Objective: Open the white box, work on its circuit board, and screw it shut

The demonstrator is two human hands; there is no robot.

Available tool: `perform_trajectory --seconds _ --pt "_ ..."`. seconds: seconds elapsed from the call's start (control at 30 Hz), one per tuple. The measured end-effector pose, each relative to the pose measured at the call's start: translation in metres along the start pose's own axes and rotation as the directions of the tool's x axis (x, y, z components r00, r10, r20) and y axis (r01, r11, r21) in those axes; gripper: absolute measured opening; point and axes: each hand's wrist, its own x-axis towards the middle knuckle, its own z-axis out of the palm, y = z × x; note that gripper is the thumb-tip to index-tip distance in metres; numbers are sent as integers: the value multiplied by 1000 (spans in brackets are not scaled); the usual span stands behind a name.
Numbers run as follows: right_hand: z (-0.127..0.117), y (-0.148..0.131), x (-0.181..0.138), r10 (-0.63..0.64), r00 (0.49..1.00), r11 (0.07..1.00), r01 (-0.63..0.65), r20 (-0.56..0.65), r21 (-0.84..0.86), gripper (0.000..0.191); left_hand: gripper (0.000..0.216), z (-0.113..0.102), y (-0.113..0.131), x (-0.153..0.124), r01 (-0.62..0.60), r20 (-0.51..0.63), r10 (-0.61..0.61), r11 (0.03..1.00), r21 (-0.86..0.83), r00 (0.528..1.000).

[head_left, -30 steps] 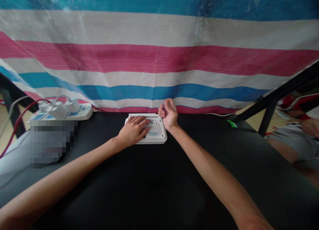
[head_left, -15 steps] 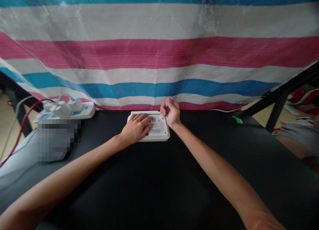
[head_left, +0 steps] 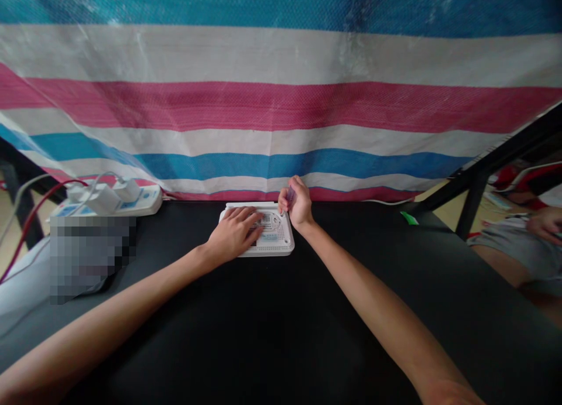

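A flat white plastic device (head_left: 274, 241) with vent holes and a label lies bottom-up near the far edge of the black table (head_left: 281, 323). My left hand (head_left: 235, 232) rests flat on its left part, fingers stretched out over it. My right hand (head_left: 296, 202) hovers at the device's far right corner, fingers curled in a pinch round a thin tool with a purplish handle (head_left: 290, 195) that points down at the device.
A white power strip (head_left: 112, 201) with plugs, white cables and a red cable sits at the table's far left. A striped pink, blue and white tarp (head_left: 281, 106) hangs behind. A small green piece (head_left: 409, 218) lies far right. Another person (head_left: 522, 253) sits at the right.
My right hand has stayed at the device's far right corner, dipping to it and lifting slightly again. The left hand has kept its place on the device.
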Motion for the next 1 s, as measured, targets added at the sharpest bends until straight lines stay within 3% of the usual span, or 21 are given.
perform_trajectory --seconds 0.67,1.0 --pt "1 -3 3 -124 985 992 125 -117 -3 44 37 0 1 0 1 4 -1 1000 -9 1000" --pt "6 4 -1 -41 997 999 42 -71 14 54 39 0 0 0 -3 17 3 1000 2 1000"
